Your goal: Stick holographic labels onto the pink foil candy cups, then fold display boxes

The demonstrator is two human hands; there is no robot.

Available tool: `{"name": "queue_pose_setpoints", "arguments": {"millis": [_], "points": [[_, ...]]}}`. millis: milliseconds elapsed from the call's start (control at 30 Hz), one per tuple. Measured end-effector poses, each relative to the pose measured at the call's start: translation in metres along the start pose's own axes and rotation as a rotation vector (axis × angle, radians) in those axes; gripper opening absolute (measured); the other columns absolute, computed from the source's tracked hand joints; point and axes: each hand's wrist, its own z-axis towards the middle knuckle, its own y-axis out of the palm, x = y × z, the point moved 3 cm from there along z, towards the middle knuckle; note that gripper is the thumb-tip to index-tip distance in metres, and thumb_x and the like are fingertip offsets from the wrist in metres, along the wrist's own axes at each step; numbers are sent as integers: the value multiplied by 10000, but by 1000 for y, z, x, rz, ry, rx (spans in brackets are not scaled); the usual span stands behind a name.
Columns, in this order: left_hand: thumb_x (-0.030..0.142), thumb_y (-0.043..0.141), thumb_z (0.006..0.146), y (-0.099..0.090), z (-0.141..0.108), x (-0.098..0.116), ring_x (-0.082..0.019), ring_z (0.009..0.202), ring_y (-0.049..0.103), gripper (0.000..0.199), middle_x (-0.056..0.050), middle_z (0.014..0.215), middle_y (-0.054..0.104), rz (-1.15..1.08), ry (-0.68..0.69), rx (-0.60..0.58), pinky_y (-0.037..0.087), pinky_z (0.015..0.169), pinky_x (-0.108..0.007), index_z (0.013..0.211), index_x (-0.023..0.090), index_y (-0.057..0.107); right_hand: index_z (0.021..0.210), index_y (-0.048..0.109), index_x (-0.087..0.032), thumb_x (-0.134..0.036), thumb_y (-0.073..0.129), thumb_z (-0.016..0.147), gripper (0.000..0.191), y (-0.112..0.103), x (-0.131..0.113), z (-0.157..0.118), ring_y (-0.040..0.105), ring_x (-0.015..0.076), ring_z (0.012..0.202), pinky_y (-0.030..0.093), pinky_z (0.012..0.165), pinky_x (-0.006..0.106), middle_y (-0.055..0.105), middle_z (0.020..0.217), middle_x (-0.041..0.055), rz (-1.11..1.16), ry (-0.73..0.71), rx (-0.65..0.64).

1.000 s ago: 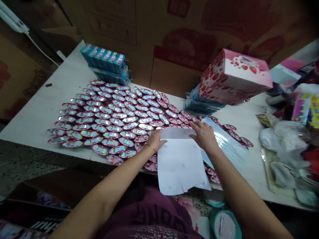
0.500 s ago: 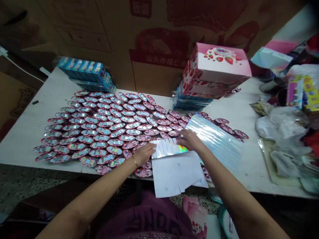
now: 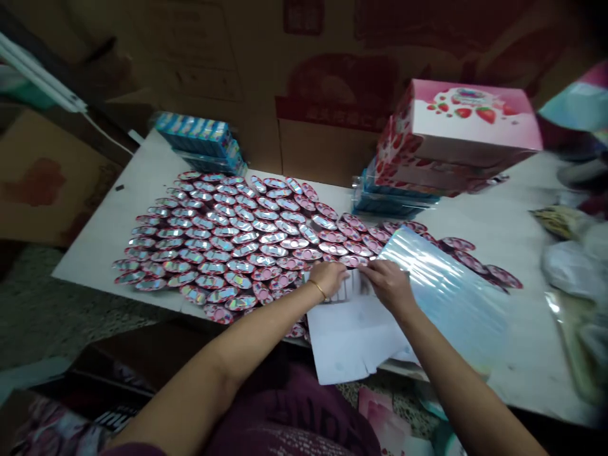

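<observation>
My left hand, with a gold bangle at the wrist, is closed in a pinch at the upper edge of a silver sticker sheet. Close beside it, my right hand pinches the same edge; what lies between the fingertips is too small to make out. White paper backing hangs toward me below the silver strips. Just beyond my fingers stand many oval-topped red and pink packs, packed close together. Shiny silver strips lie across many tops, while those nearer my hands show bare pink.
A larger shiny sheet lies right of my right hand. Blue boxes in clear wrap stand at the back left. A pink strawberry-print carton rests on more blue boxes. Plastic bags crowd the table's right side.
My hands have come together at the sheet's upper edge, the left moving right and up. The silver strips are now largely covered by my hands. The view has shifted left.
</observation>
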Motion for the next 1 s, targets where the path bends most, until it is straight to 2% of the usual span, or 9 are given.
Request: {"name": "queue_pose_setpoints", "arguments": {"millis": [133,267,333,467,600,700,833,1000], "points": [[385,438,833,-1,-1,-11,-181,828,586,265,-29,806,660,-66,5,-22,369,715,-278,777,211,629,1131,565,-253,-153,446,834,334,10,6,-19,499,221,1049,410,879,400,573,1134,89,-26,-135,30],[379,452,821,1,-2,-17,-174,821,585,251,-23,780,655,-100,-15,-44,374,698,-264,774,215,636,1138,553,-238,-148,434,840,333,12,1,-21,465,226,1120,408,900,403,549,1188,92,-20,-181,60],[378,441,823,4,2,-18,-184,815,587,266,-36,785,656,-99,-48,-36,380,675,-266,775,209,640,1091,578,-232,-147,422,845,304,5,-5,-14,483,224,1096,419,874,398,558,1176,92,-43,-167,30],[334,422,828,10,13,-16,-201,807,588,274,-72,817,657,-77,-81,-15,388,658,-280,789,178,644,997,620,-203,-136,399,846,276,-19,-12,-3,554,205,925,437,794,365,618,1043,93,-95,-164,-112],[320,437,825,8,18,-13,-180,773,577,257,-57,786,647,-133,-25,21,385,658,-267,767,174,639,1067,596,-211,-168,397,854,295,-32,-4,4,541,202,930,440,796,351,612,1038,91,-57,-91,-89],[329,454,818,4,15,-13,-154,699,557,252,-35,712,628,-184,15,25,368,621,-250,736,174,635,1141,555,-207,-207,432,850,316,-20,2,9,516,217,967,435,812,372,589,1078,100,-82,-52,-103],[350,452,815,4,10,-14,-136,652,526,272,-15,671,610,-216,24,23,338,581,-237,717,175,636,1132,560,-183,-173,405,865,309,2,2,6,517,204,979,426,838,360,595,1074,102,-138,-77,-106],[334,454,809,10,8,-19,-125,653,517,261,-3,681,614,-271,8,38,340,592,-228,726,174,644,1039,590,-190,-158,377,871,274,7,-1,-7,524,187,989,425,854,345,598,1078,90,-85,-64,-34]]}}
